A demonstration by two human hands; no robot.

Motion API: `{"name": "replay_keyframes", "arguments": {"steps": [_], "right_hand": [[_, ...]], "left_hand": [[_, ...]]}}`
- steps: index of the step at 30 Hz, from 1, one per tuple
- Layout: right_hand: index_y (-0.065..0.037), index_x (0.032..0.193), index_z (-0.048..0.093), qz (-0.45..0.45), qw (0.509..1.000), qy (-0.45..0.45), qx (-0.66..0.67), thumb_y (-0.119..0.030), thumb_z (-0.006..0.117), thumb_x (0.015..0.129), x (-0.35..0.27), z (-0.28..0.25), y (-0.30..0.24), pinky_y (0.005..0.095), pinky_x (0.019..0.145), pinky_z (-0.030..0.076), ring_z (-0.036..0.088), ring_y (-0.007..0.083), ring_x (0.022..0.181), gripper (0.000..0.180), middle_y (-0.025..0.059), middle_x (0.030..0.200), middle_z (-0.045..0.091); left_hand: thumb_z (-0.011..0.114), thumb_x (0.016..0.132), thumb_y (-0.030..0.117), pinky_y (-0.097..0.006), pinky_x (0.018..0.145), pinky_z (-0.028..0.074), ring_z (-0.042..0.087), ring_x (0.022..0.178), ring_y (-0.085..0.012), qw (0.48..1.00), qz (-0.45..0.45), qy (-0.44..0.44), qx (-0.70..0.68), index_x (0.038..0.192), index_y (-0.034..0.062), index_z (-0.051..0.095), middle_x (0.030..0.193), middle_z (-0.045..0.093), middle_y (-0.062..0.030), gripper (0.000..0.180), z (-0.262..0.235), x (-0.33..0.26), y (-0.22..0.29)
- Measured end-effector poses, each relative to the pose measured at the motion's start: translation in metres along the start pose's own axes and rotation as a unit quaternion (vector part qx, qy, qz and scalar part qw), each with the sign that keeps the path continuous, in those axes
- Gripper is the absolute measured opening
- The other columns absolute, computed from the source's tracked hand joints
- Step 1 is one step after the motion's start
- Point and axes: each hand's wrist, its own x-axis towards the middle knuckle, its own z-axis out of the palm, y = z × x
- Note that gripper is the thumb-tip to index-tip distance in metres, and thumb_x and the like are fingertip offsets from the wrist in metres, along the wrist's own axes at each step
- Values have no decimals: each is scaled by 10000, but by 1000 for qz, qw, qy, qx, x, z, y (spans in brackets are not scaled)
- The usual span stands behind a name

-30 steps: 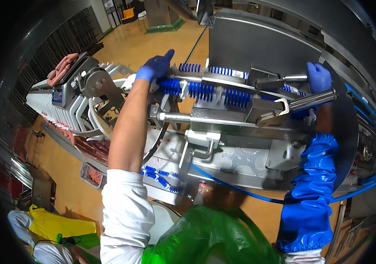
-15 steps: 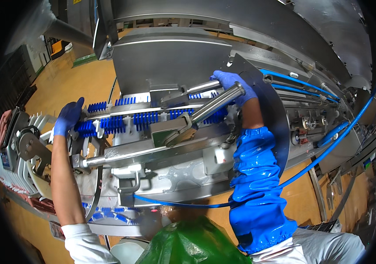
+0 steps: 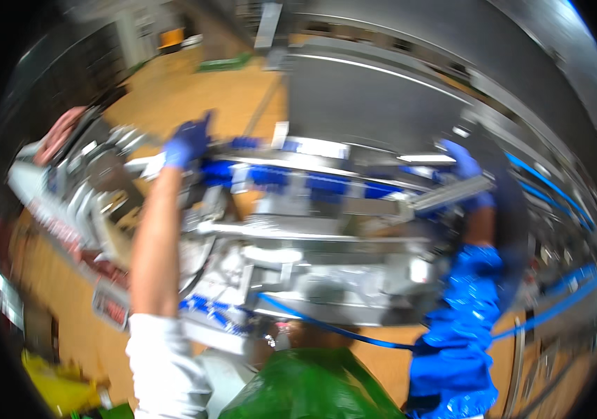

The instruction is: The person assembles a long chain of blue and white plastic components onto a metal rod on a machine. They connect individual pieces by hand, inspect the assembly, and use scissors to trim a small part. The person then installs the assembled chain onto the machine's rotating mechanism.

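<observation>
The whole view is smeared by motion. My left hand [image 3: 188,144], in a blue-purple glove, is at the left end of a long machine part with blue finned rollers [image 3: 267,176]. One finger points away from me; the others are too blurred to read. My right hand [image 3: 467,171], gloved alike, is at the part's right end beside a dark curved plate [image 3: 511,216]. A slanted metal cylinder [image 3: 455,193] crosses in front of it and hides its fingers. A second metal cylinder [image 3: 427,159] ends against this hand. A blue plastic sleeve [image 3: 459,300] covers my right forearm.
A blue hose [image 3: 347,337] loops across the near side. White and grey machine parts [image 3: 82,202] stand at the left, with pinkish cloth-like material [image 3: 61,133] on top. A large grey metal panel [image 3: 375,105] rises behind the rollers. More blue tubes [image 3: 557,185] run at the right.
The view has swung left, so the machine and both hands sit further right in the picture. My hands keep about the same places on the machine.
</observation>
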Motion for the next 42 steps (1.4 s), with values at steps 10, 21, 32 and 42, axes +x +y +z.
{"name": "replay_keyframes", "arguments": {"steps": [10,21,32,42], "right_hand": [[26,773,628,-202,857,213,-424,-323,493,900,-28,54,-50,463,623,445,584,428,665,395,247,708,587],[-11,737,663,-205,817,247,-478,-321,539,868,-39,77,-87,492,646,461,610,428,702,359,241,734,616],[-42,766,674,-217,790,267,-508,-361,538,877,-40,87,-105,474,666,482,612,428,726,364,218,757,620],[-28,760,669,-215,780,252,-531,-356,527,873,-39,83,-105,468,666,480,616,419,722,375,223,750,624]], "left_hand": [[228,963,588,-441,1041,375,539,1186,-391,957,-188,-73,-209,1116,11,670,1231,586,-252,742,-40,-15,31],[311,954,568,-440,989,419,586,1105,-381,958,-210,10,-197,999,54,716,1135,637,-230,657,-22,-12,36],[250,976,512,-445,1024,398,542,1192,-383,976,-177,-40,-117,1180,16,635,1271,566,-243,660,-45,-10,40],[187,966,600,-443,1056,363,527,1207,-383,965,-213,-40,-151,1147,46,667,1259,576,-238,755,-35,-2,39]]}}
